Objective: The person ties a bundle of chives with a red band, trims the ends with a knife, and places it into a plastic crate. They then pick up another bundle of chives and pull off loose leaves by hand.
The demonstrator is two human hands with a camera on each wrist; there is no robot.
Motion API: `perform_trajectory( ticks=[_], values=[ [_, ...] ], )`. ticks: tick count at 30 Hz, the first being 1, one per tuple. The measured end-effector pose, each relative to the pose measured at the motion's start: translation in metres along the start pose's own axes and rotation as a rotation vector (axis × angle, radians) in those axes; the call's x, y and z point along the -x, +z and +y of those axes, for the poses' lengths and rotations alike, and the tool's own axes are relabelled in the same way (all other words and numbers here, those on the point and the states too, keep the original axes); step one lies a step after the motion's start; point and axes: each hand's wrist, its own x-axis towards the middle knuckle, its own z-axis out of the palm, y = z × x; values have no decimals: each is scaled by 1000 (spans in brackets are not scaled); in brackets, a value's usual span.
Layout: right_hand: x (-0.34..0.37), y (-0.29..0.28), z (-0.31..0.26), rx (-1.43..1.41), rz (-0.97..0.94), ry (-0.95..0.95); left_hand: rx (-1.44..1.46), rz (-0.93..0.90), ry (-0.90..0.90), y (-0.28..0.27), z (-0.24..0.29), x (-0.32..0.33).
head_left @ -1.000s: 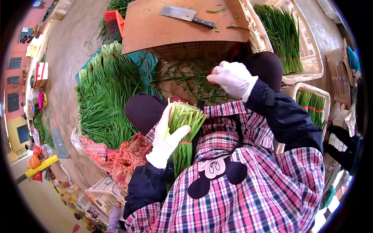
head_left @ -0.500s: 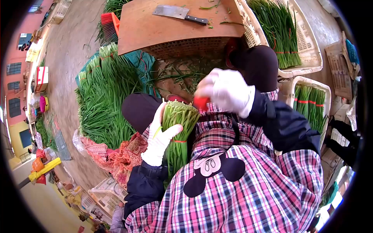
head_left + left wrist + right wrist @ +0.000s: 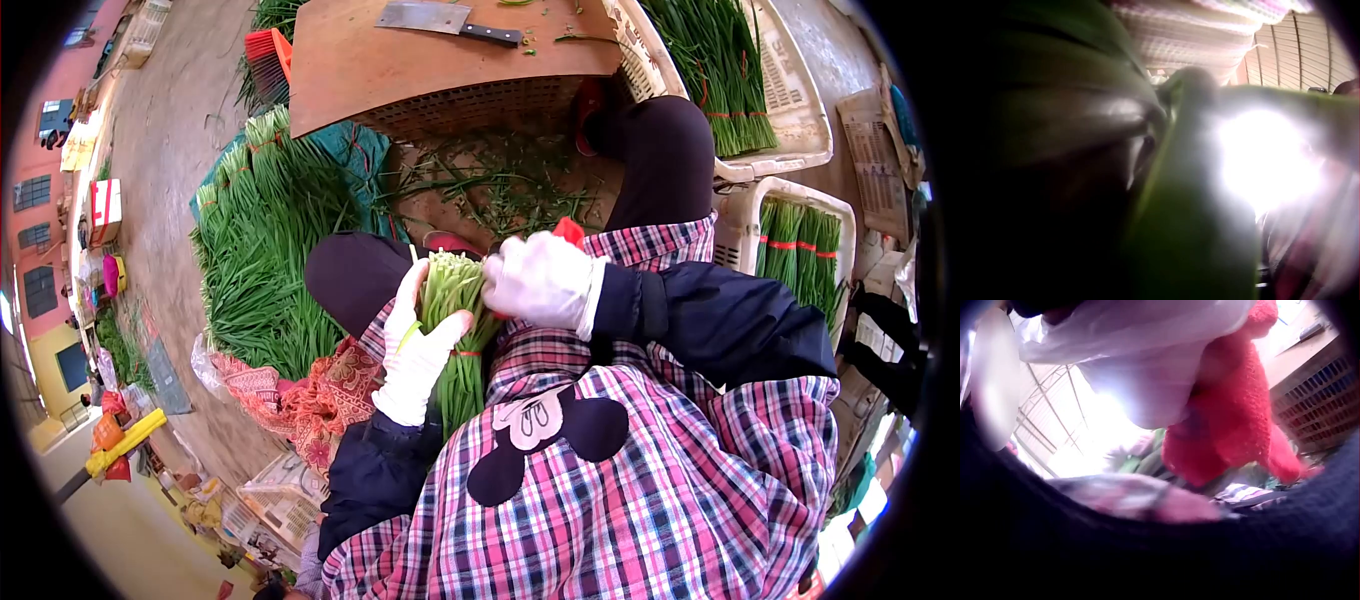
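Head view. Top centre: cleaver [image 3: 425,16] on board [image 3: 400,75], broom [image 3: 266,58] at board's left. Upper right: crate [image 3: 800,95] with stalks [image 3: 705,60] inside, second crate [image 3: 735,240] below it. Left of centre: stalk heap [image 3: 270,260], partly on sheet [image 3: 372,165]. Frame centre: bundle [image 3: 455,290] between left hand [image 3: 412,362] and right hand [image 3: 543,283].

At twelve o'clock in the head view: a steel, black-handled cleaver [image 3: 422,16] on a brown tabletop [image 3: 420,70]; at eleven: a red-and-orange broom head [image 3: 268,62]; at eight: a crumpled, red patterned cloth [image 3: 325,395].

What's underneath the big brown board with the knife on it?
Under the brown board, a crate shows its slotted side. The board covers the crate's top, so I can't tell what's inside.
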Motion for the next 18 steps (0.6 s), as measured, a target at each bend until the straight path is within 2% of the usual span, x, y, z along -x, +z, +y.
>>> perform_trajectory(
  ticks=[2,4,5,8,10,12,14,18],
  values=[
    [14,14,30,211,-246,155,-42,1,9,-4,4,1],
    [29,20,55,221,-355,252,-41,14,5,-8,5,3],
    [28,6,54,131,-161,284,-23,31,10,-6,3,4],
    [7,-40,39,-170,-4,299,-22,33,8,-5,5,4],
    [-2,-39,16,-356,179,139,30,13,-9,-3,10,5],
    [-2,-16,2,-311,119,178,-1,40,12,-6,10,6],
    [6,-21,2,-493,32,237,-11,82,41,-7,4,6],
    [34,-19,9,-477,-193,104,-77,100,28,-11,2,7]
  ],
)
